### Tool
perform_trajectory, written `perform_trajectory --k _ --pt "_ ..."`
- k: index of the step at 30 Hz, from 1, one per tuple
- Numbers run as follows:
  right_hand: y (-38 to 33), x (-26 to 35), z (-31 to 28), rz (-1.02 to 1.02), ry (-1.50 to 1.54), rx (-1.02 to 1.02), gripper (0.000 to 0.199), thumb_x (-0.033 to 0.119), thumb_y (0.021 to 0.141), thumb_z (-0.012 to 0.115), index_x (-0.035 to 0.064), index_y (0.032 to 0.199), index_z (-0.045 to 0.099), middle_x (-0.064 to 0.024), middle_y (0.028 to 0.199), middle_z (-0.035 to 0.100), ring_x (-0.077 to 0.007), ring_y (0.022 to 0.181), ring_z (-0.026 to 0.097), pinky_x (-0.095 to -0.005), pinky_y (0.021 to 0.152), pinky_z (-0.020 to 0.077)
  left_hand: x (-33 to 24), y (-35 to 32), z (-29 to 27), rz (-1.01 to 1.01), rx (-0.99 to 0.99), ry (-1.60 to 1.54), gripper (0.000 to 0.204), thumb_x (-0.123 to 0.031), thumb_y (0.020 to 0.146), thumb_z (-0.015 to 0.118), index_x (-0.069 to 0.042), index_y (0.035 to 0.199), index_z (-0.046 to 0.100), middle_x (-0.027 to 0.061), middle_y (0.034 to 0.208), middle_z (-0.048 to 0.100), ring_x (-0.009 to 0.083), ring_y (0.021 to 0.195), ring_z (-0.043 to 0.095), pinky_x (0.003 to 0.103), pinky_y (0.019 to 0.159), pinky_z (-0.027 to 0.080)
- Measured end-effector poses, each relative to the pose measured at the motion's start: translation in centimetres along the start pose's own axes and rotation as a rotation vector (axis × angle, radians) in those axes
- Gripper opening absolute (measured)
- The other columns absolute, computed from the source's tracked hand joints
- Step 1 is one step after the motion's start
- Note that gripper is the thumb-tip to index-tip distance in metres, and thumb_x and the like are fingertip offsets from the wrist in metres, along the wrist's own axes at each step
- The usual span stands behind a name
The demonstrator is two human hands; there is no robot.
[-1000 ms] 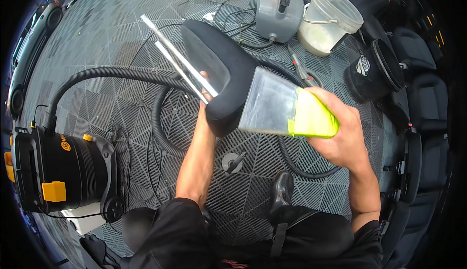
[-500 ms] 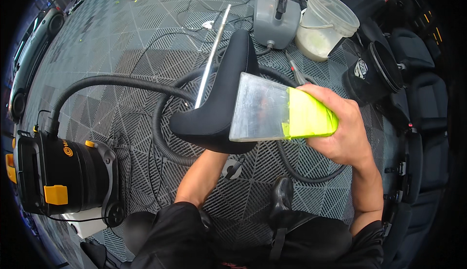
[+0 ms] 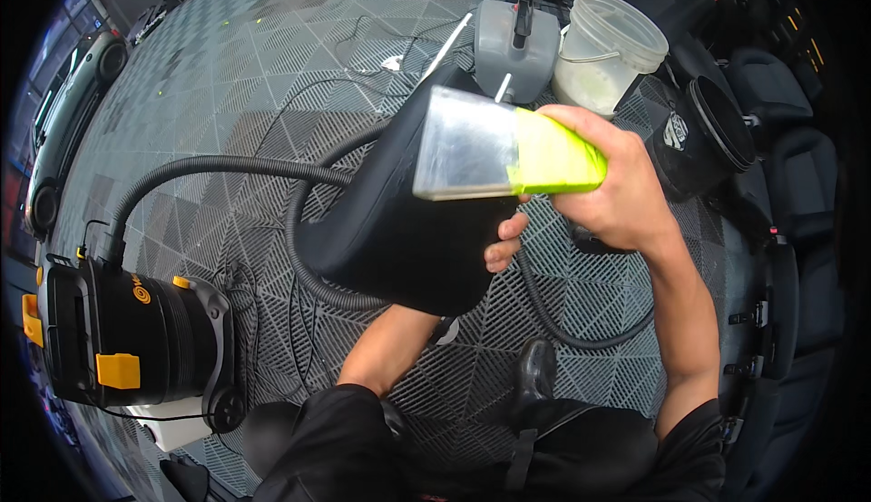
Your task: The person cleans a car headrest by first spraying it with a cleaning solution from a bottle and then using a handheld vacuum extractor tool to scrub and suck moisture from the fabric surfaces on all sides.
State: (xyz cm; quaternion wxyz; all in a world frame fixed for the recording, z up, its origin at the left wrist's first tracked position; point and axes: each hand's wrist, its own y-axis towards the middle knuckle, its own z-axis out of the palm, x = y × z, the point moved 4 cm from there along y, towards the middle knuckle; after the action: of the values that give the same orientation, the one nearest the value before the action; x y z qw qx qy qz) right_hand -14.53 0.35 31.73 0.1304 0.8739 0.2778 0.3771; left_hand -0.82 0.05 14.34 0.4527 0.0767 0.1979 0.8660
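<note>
A black padded car headrest [image 3: 390, 202] with thin metal posts is held up in front of me, tilted. My left hand [image 3: 506, 243] supports it from beneath; its fingertips curl round the right edge, while the palm is hidden. In my right hand [image 3: 617, 175] is a clear, flat vacuum nozzle [image 3: 467, 143] whose neck is wrapped in bright yellow-green tape [image 3: 555, 152]. The nozzle's wide end overlaps the headrest's upper right part in this view; I cannot tell whether they touch.
A black vacuum cleaner [image 3: 136, 339] with yellow latches stands at left, its ribbed hose [image 3: 227, 168] curving over the tiled floor. Beyond are a grey machine [image 3: 499, 39], a translucent bucket [image 3: 594, 84] and a black bucket [image 3: 680, 152]. Car seats [image 3: 807, 184] line the right side.
The headrest has turned, bringing its broad face toward me and my left fingertips into view. My right hand and the nozzle have moved slightly up and left.
</note>
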Motion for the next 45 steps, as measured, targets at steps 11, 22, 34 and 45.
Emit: perform_trajectory --k 11,22,34,45 --pt "2.6 -0.7 0.7 0.014 -0.013 -0.053 0.053 0.004 0.073 0.068 -0.0012 0.126 0.064 -0.0152 0.112 0.073 -0.0268 0.096 0.075 -0.0339 0.083 0.0598 -0.1 -0.8 1.8 -0.068 0.001 -0.017 0.072 -0.058 0.098 0.05 0.004 0.133 0.039 0.0168 0.09 0.055 0.0286 0.066 0.06 0.04 0.064 0.051" --pt "1.9 -0.6 1.4 -0.038 -0.058 -0.06 0.055 0.006 0.072 0.067 0.0006 0.126 0.063 -0.0147 0.102 0.075 -0.0315 0.082 0.076 -0.0369 0.077 0.0607 -0.3 0.0 1.6 -0.142 0.137 -0.075 0.066 -0.053 0.099 0.051 0.003 0.131 0.042 0.0178 0.088 0.056 0.031 0.064 0.061 0.04 0.059 0.052" --pt "0.3 -0.9 1.4 0.029 -0.067 -0.043 0.055 0.01 0.073 0.072 0.0051 0.126 0.062 -0.0142 0.102 0.075 -0.0351 0.091 0.074 -0.0409 0.079 0.0601 -0.2 0.9 2.5 -0.189 0.337 -0.166 0.062 -0.05 0.099 0.054 0.001 0.132 0.04 0.017 0.089 0.058 0.0295 0.063 0.062 0.04 0.059 0.052" --pt "-0.4 -0.8 1.4 -0.052 -0.114 -0.089 0.044 0.01 0.076 0.071 0.0063 0.12 0.065 -0.0112 0.1 0.074 -0.0325 0.089 0.074 -0.0403 0.076 0.0609 0.0 0.9 2.8 -0.237 0.479 -0.196 0.061 -0.048 0.099 0.056 0.0 0.133 0.041 0.0176 0.093 0.06 0.0313 0.07 0.068 0.042 0.063 0.056"
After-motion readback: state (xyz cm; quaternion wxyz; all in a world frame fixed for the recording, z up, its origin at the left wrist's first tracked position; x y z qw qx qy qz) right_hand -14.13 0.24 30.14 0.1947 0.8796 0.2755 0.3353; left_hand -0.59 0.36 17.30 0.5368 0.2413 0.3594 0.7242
